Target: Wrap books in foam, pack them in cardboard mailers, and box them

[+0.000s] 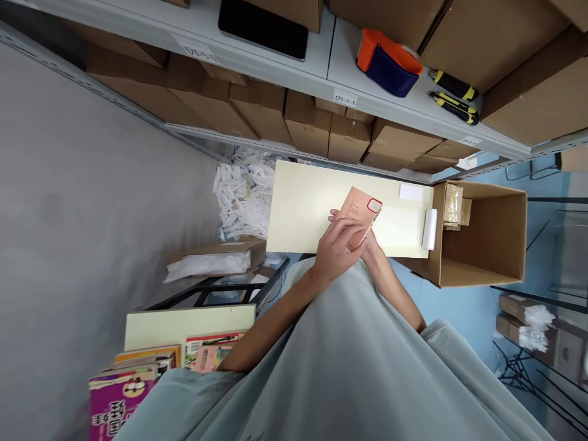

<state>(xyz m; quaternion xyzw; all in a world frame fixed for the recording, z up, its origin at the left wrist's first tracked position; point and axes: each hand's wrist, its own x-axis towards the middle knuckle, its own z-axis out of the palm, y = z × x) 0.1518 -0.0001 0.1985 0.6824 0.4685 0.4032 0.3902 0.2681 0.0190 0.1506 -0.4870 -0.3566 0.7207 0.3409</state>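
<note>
A thin salmon-pink booklet (357, 207) with a red-framed white label near its upper right corner is held above a cream tabletop (298, 202). My left hand (339, 245) lies over its lower part, fingers closed along the cover and edge. From beneath, my right hand (370, 242) supports the booklet; most of that hand is hidden, and fingertips show past the left edge. To the right on the tabletop are a white card (410, 192) and a white roll-like object (429, 229).
An open cardboard box (487, 229) adjoins the tabletop's right end. Shelving with cartons (307, 125) runs behind, carrying a black phone (263, 27), an orange-and-blue tape dispenser (389, 63) and utility knives (454, 98). White paper scraps (243, 193) heap at left; books (122, 398) stand lower left.
</note>
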